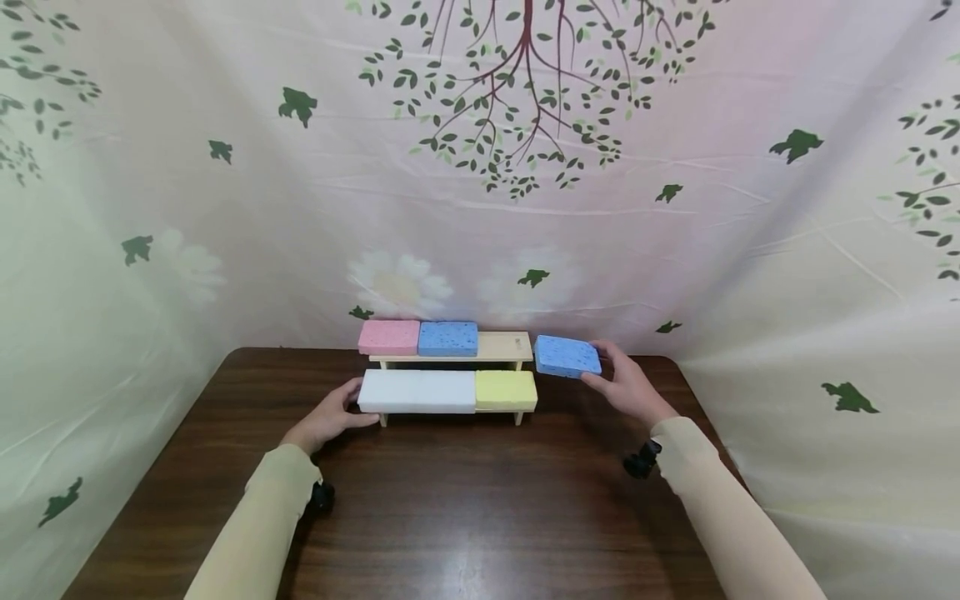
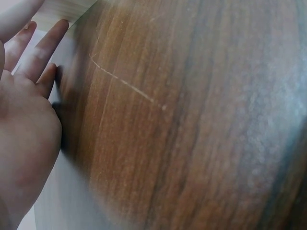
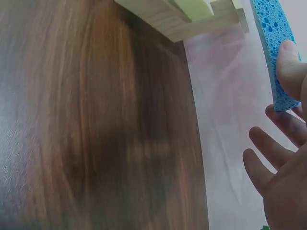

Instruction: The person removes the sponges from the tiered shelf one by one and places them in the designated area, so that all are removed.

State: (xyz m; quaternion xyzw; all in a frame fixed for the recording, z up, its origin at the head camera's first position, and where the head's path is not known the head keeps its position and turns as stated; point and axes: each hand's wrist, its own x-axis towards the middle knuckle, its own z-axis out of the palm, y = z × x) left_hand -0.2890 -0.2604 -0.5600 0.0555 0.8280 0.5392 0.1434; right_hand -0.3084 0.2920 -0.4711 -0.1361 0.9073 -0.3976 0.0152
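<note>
In the head view my right hand pinches a blue sponge by its right end, held off the right end of the back wooden shelf. The right wrist view shows the thumb on the blue sponge, with the other fingers spread. A pink sponge and another blue sponge lie side by side on that shelf. On the front shelf are a white block and a yellow sponge. My left hand is at this shelf's left end, fingers extended in the left wrist view.
Both shelves stand at the back of a dark wooden table. Behind and beside the table hangs a pale cloth printed with leaves and flowers. A small black device sits at the right wrist, another at the left.
</note>
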